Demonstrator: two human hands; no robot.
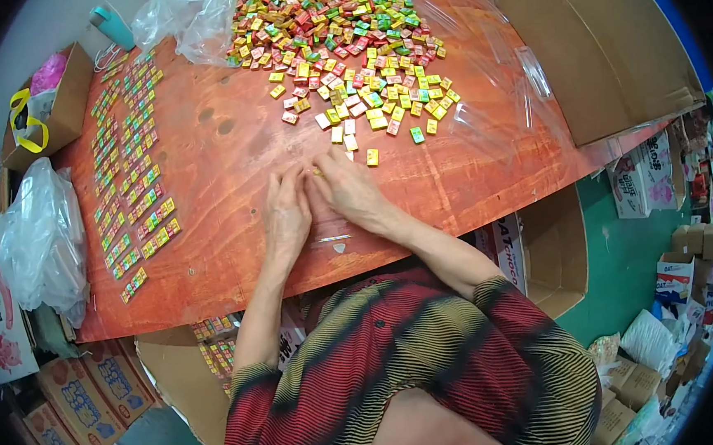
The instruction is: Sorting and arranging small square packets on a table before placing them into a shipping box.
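Note:
My left hand (pixel 288 209) and my right hand (pixel 348 192) are close together above the near middle of the table, fingers curled inward. A bit of a small yellow box (pixel 317 172) shows at my right fingertips, most of it covered. What the left fingers hold, if anything, is hidden. Between my wrists a clear plastic sleeve (pixel 329 227) lies on the wood. Just beyond my right hand are a loose yellow box (pixel 373 157) and a green box (pixel 417 135). Past them spreads a big heap of small red, yellow and green boxes (pixel 334 25).
Rows of small boxes (pixel 139 167) line the left of the red-brown wooden table (pixel 230 182). Clear plastic bags (pixel 43 232) hang at its left edge. A large carton (pixel 601 48) stands at the right; clear strips (pixel 532 74) lie beside it. An open carton (pixel 172 363) sits below.

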